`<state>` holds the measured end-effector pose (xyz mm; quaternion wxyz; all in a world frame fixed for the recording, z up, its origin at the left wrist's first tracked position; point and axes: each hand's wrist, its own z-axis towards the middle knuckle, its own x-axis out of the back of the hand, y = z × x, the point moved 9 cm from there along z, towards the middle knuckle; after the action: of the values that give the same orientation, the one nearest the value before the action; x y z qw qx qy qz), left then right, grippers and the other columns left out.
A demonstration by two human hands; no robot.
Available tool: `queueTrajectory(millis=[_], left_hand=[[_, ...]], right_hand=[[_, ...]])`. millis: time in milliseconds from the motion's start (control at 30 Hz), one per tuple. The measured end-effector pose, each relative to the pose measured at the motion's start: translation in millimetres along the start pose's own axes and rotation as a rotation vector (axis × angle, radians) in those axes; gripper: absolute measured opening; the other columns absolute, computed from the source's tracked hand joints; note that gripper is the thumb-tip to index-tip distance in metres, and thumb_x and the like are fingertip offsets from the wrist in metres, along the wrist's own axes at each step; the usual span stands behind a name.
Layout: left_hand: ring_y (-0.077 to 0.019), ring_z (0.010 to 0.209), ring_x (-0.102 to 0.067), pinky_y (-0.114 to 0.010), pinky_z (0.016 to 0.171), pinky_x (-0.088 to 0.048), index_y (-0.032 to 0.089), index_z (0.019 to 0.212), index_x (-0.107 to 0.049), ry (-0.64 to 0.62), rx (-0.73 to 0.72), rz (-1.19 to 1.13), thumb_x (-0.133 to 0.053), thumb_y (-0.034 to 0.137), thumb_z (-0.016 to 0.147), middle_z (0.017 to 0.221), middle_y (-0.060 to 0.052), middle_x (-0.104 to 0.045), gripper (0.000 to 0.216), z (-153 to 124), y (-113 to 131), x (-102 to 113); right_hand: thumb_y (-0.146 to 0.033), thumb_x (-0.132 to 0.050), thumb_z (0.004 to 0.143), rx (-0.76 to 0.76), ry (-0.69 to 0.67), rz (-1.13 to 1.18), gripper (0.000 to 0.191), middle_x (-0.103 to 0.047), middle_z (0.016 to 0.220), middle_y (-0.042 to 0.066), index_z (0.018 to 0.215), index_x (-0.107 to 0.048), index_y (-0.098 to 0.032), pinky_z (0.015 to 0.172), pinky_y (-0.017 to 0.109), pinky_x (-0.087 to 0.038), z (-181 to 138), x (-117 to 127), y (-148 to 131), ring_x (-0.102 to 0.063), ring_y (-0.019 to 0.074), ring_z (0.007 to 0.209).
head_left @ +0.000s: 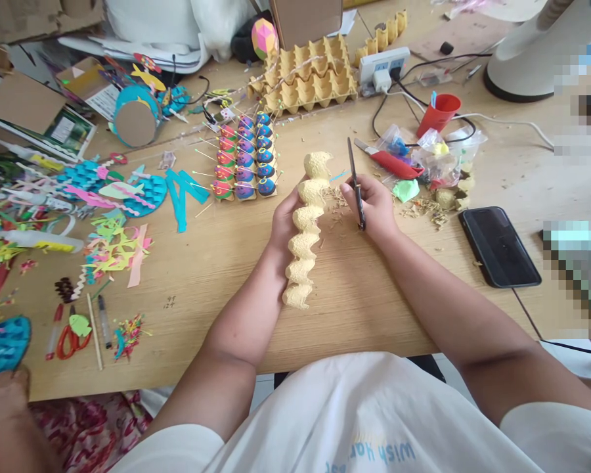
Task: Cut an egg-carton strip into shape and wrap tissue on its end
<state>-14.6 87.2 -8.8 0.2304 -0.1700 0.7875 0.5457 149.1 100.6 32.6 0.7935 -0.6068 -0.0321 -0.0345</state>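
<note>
In the middle of the counter (374, 289), the left hand (283, 220) has its fingers closed on the yellow egg-carton strip (305, 230), probably light, stiff yet crushable pulp best held along its edge, while the right hand (374, 203) grips scissors (355, 184) beside it.

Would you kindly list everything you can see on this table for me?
carton strip: one, yellow, table middle, in left hand
scissors: one, dark, in right hand, blades upward
painted cups: three rows, red, purple, blue, beyond the carton strip
egg trays: stacked, tan, far middle
power strip: one, white, right of the trays
cup: one, red, far right
knife: one, red-handled, near the cup
phone: one, black, right side
red scissors: one, near left
paper cut-outs: many, mixed colours, left side
table: one, wood
left hand: one, around the carton strip
right hand: one, gripping scissors
</note>
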Motion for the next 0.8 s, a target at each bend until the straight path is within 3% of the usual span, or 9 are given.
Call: queueTrajectory(millis=[133,233,367,467,667,800], left_hand=[[-0.0275,0.129,-0.071,-0.036,0.091,-0.056,0.039,0.128,-0.077,-0.04,-0.099,-0.077,-0.07,0.051,0.102,0.091,0.003,-0.084,0.029,3.8,2.6,-4.4],[-0.0249,0.139,-0.067,-0.033,0.094,-0.055,0.039,0.125,-0.078,-0.044,-0.176,-0.07,-0.073,0.047,0.101,0.107,0.005,-0.086,0.026,10.2,5.8,-2.7],[-0.0291,0.141,-0.069,-0.036,0.097,-0.06,0.042,0.122,-0.078,-0.028,-0.206,-0.017,-0.083,0.049,0.091,0.123,0.005,-0.085,0.033,13.4,6.0,0.7],[-0.0322,0.144,-0.068,-0.041,0.104,-0.061,0.041,0.127,-0.076,-0.034,-0.188,0.004,-0.084,0.045,0.088,0.131,0.002,-0.083,0.04,11.7,4.0,-0.6],[-0.0295,0.14,-0.072,-0.038,0.105,-0.062,0.031,0.136,-0.072,-0.036,-0.182,-0.045,-0.079,0.029,0.09,0.137,-0.003,-0.08,0.048,9.7,1.2,-4.1],[-0.0263,0.134,-0.075,-0.033,0.102,-0.064,0.033,0.148,-0.067,-0.057,-0.133,-0.041,-0.078,0.027,0.091,0.141,-0.003,-0.08,0.059,10.2,-4.5,-6.3]], right_hand=[[-0.089,-0.075,0.081,-0.008,0.03,0.031,0.066,-0.045,0.07,-0.002,0.087,-0.061,-0.025,0.059,0.032,-0.032,-0.4,1.5,0.7,-0.04,0.0141,0.065],[-0.09,-0.078,0.076,-0.073,-0.035,0.135,0.069,-0.05,0.07,-0.002,0.095,-0.059,-0.028,0.058,0.032,-0.041,-1.9,-6.7,5.9,-0.048,0.0159,0.065],[-0.08,-0.091,0.068,-0.163,-0.139,0.253,0.072,-0.061,0.079,-0.001,0.104,-0.054,-0.03,0.061,0.035,-0.05,-2.8,-19.5,17.1,-0.058,0.0182,0.069],[-0.07,-0.094,0.068,-0.214,-0.165,0.312,0.069,-0.062,0.083,-0.002,0.106,-0.052,-0.03,0.058,0.034,-0.049,-2.0,-23.8,26.5,-0.056,0.0161,0.066],[-0.069,-0.094,0.067,-0.22,-0.08,0.351,0.07,-0.063,0.087,-0.002,0.108,-0.052,-0.031,0.06,0.033,-0.05,1.4,-14.6,30.6,-0.06,0.0169,0.07],[-0.076,-0.089,0.072,-0.173,0.0,0.305,0.069,-0.062,0.089,-0.001,0.111,-0.054,-0.031,0.065,0.035,-0.053,3.5,-3.9,26.8,-0.065,0.0181,0.075]])
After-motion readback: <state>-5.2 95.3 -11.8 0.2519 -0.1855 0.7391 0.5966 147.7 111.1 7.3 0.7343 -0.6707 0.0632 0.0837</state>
